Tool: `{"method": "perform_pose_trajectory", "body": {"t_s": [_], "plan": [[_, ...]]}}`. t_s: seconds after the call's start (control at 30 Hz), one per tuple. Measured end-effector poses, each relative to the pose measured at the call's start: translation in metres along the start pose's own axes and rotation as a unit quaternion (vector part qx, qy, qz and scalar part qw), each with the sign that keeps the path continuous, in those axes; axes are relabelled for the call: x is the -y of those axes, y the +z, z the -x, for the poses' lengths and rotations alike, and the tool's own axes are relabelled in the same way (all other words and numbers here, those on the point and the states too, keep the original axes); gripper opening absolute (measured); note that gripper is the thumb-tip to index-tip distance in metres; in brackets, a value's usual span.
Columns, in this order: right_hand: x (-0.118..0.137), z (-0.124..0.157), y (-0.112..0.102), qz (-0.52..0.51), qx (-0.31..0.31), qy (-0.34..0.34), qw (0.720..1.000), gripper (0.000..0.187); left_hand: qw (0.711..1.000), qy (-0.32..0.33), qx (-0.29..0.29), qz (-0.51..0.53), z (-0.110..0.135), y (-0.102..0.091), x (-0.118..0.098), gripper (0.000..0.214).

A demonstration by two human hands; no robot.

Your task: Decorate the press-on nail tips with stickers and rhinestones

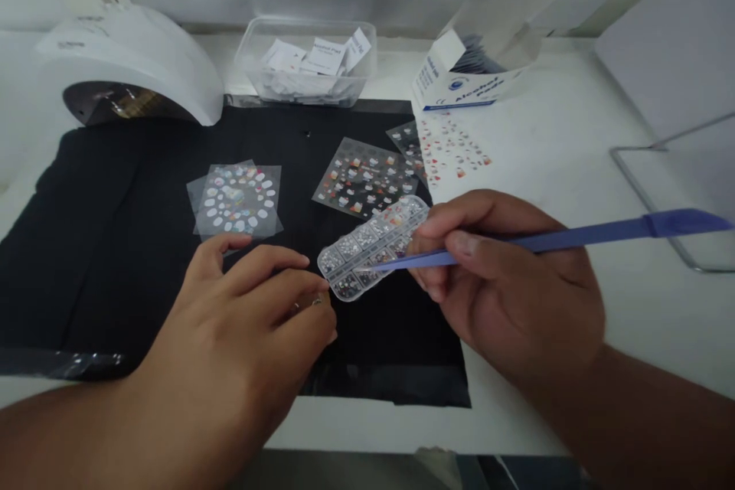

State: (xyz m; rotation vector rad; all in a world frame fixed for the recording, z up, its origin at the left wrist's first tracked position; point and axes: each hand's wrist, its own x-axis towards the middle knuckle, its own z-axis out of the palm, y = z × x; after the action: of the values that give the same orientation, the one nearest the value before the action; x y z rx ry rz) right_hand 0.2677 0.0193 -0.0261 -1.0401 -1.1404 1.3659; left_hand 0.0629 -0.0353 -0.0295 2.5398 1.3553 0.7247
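Note:
My right hand [511,276] grips a pair of slim blue tweezers [551,240] between thumb and fingers. Their narrow tip reaches over a clear compartment case [344,253] of tiny rhinestones, which lies slanted on a black mat. Beside the near end of the case is my left hand [241,321], with thumb and index finger drawn together. Small shiny bits show between them, too small to name. The outer fingers of that hand spread toward a stack of clear sticker sheets [236,199]. Behind the case lies another sticker sheet [367,176] with small figures.
A white dome-shaped lamp [138,53] stands at the back left of the black mat [115,230]. Behind the mat are a clear tub [307,88] of alcohol pad packets and an open alcohol pad box [459,84]. A metal wire stand [648,207] is at right.

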Motion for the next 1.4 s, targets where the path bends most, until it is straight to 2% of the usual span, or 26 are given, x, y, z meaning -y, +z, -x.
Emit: {"method": "perform_pose_trajectory", "body": {"t_s": [0.17,0.4,0.5,0.6,0.87,1.23,1.33,1.4], "plan": [[-0.004,-0.002,-0.001,-0.001,0.009,-0.001,1.0,0.009,1.0,0.008,0.003,-0.014,0.0,-0.003,0.001,0.016],[-0.001,-0.003,0.002,-0.011,-0.014,0.01,1.0,0.014,0.999,0.013,0.034,-0.031,-0.002,-0.006,0.002,0.007],[0.0,-0.004,0.002,-0.009,-0.02,0.016,1.0,0.013,0.998,0.005,0.048,-0.037,-0.001,-0.007,0.001,0.011],[0.0,-0.003,0.002,-0.005,-0.024,0.024,0.999,0.012,0.998,-0.002,0.043,-0.039,0.0,-0.01,0.001,0.015],[0.002,-0.003,0.002,0.007,-0.033,0.041,0.999,0.011,0.999,0.011,0.037,-0.022,-0.005,-0.008,0.003,0.009],[0.0,-0.002,0.002,0.021,-0.036,0.033,0.999,0.01,0.999,0.012,0.026,-0.019,-0.006,-0.007,0.003,0.01],[0.0,-0.004,0.001,0.005,-0.033,0.023,0.999,0.009,0.999,0.007,0.035,-0.025,-0.006,-0.008,0.001,0.014],[-0.001,-0.005,0.0,-0.017,-0.026,0.013,0.999,0.009,0.999,0.008,0.034,-0.019,-0.004,-0.017,0.0,0.022]]}}
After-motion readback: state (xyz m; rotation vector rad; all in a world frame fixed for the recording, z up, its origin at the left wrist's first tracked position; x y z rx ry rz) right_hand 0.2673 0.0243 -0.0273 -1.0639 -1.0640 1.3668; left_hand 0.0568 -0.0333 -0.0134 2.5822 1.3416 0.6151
